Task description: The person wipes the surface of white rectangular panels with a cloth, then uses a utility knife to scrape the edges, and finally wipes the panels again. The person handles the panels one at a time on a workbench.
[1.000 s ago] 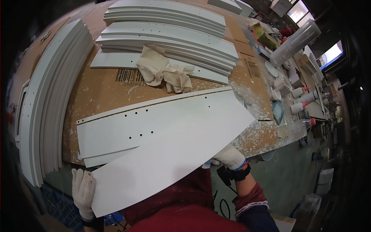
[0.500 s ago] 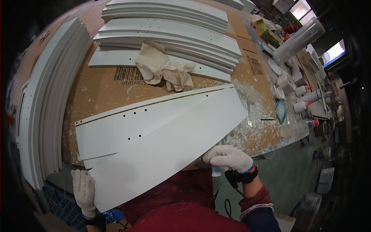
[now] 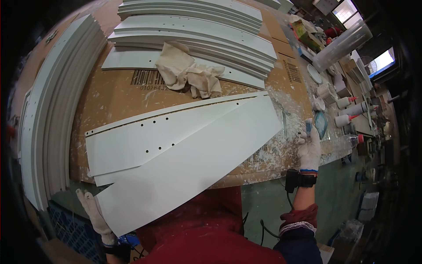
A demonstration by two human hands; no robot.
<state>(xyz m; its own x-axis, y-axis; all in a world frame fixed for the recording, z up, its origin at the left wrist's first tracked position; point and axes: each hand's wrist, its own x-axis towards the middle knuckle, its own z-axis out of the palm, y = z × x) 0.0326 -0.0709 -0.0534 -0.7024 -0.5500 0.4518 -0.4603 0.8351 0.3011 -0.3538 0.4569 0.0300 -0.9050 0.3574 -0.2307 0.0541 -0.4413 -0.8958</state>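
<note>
A plain white panel (image 3: 189, 176) lies slantwise over another white panel (image 3: 118, 141) with drilled holes and a groove, its near left end past the table edge. My left hand (image 3: 96, 214), in a white knit glove, grips that end from the side; its thumb is hidden. To the right, above the table's near right part, my gloved right hand (image 3: 309, 152) has its fingers closed on a small blue-grey flat piece (image 3: 308, 127), too small to name. A teal pouch-like thing (image 3: 321, 124) lies beside it.
Stacked white panels (image 3: 193, 37) stand at the back and more panels (image 3: 57, 110) at the left. A crumpled cream cloth (image 3: 189, 72) rests before the back stack. White flakes litter the cardboard (image 3: 285, 149). Glue bottles (image 3: 343, 120) and a clear bottle (image 3: 340, 143) sit at the right.
My right hand has moved from the panel's near edge up and right, carrying the small piece. The top panel has shifted slightly left, with my left hand still at its end.
</note>
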